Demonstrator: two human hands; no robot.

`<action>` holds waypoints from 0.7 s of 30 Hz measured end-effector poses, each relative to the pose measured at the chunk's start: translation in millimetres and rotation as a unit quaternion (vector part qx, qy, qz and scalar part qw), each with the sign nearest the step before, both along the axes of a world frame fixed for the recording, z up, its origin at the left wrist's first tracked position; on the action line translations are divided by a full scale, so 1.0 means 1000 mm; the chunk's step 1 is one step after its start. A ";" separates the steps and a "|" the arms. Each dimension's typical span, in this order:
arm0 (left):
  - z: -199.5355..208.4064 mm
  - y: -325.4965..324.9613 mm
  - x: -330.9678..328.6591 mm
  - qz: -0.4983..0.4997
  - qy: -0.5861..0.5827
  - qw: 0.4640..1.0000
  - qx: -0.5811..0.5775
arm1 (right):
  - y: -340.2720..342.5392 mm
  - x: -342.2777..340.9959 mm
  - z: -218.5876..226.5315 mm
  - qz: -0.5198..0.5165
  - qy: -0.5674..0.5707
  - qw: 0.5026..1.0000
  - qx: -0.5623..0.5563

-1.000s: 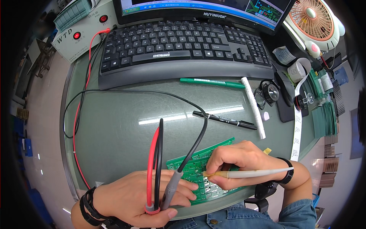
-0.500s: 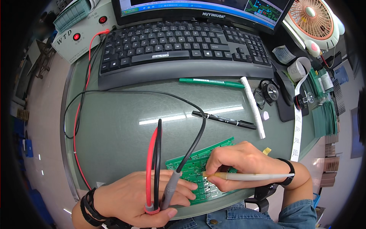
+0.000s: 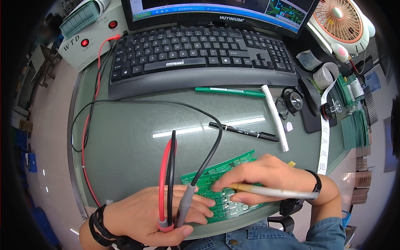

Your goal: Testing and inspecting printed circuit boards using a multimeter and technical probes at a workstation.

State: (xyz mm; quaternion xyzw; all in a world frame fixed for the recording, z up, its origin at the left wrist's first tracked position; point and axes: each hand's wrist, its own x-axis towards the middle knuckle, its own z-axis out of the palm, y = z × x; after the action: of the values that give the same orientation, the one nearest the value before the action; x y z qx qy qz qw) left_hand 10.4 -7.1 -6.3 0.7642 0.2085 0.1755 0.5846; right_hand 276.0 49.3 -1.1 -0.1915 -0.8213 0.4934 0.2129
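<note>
A green circuit board (image 3: 221,210) lies at the near edge of the table, its far edge angled up to the right. My left hand (image 3: 150,212) is closed around test probes (image 3: 183,206) with red and black leads, held between thumb and fingers. Its other fingertips rest on the board's left part. Over the board's right part, my right hand (image 3: 262,177) holds a slim tool with a white tapered handle (image 3: 287,193) and a tan front section. The index finger reaches forward to the board; the tool lies below it, pointing left. I cannot make out its tip clearly.
Beyond the board lie a black marker (image 3: 243,131), a green pen (image 3: 229,91) and a white paper-wrapped stick (image 3: 275,118). A keyboard (image 3: 200,79) and monitor stand behind. A grey power box (image 3: 93,39) is at far left, a fan (image 3: 339,21) at far right. Cables loop across the table.
My right index finger has straightened forward onto the board, and the white-handled tool has tilted, its front end shifting slightly up and right. My left hand stays in place.
</note>
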 end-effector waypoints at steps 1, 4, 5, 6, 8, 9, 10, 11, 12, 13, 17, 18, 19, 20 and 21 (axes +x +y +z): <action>0.000 -0.001 0.000 0.004 -0.001 1.000 -0.002 | 0.001 0.001 0.002 0.002 0.001 1.000 -0.001; 0.002 0.000 -0.001 0.005 0.000 1.000 -0.005 | 0.006 0.010 0.016 0.124 -0.101 0.987 0.008; 0.001 0.000 -0.001 0.006 0.001 1.000 -0.006 | 0.007 0.012 0.014 0.125 -0.099 0.987 0.007; 0.001 0.000 -0.001 0.008 0.003 1.000 -0.006 | 0.008 0.013 0.009 0.107 -0.064 0.992 -0.011; 0.001 0.002 0.001 -0.002 -0.001 1.000 0.002 | 0.003 0.012 0.001 0.040 0.009 0.999 0.028; 0.002 0.004 0.002 -0.007 -0.004 1.000 0.008 | 0.003 0.012 0.003 0.034 0.006 0.999 0.031; 0.003 0.004 0.002 -0.009 -0.002 1.000 0.013 | 0.004 0.012 0.004 0.068 -0.026 0.995 0.065; 0.004 0.004 0.002 -0.011 -0.001 1.000 0.017 | 0.005 0.012 0.006 0.100 -0.058 0.988 0.099; 0.005 0.002 0.000 -0.009 0.007 1.000 0.021 | 0.005 0.013 0.010 0.127 -0.043 0.989 0.064; 0.004 0.001 0.000 -0.011 0.012 1.000 0.025 | 0.005 0.017 0.013 0.122 -0.045 0.989 0.069; -0.001 -0.004 0.000 0.016 -0.012 0.999 0.034 | 0.022 0.028 0.038 -0.035 -0.155 0.970 0.186; 0.000 -0.004 0.000 0.016 -0.014 1.000 0.021 | 0.030 0.030 0.038 -0.074 -0.164 0.957 0.228; -0.001 -0.003 -0.001 0.015 -0.018 1.000 0.007 | 0.039 0.032 0.033 -0.113 -0.175 0.940 0.269; 0.001 -0.003 -0.001 0.011 -0.019 1.000 0.013 | 0.046 0.033 0.033 -0.131 -0.169 0.932 0.293; 0.001 -0.003 -0.001 0.010 -0.029 1.000 -0.003 | 0.054 0.032 0.033 -0.148 -0.162 0.923 0.316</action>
State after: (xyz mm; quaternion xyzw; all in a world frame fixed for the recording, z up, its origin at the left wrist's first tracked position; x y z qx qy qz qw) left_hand 9.8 -10.6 -4.9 0.7551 0.1993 0.2024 0.5908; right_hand 307.8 103.3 31.8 -0.3110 -0.9202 0.1334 0.1967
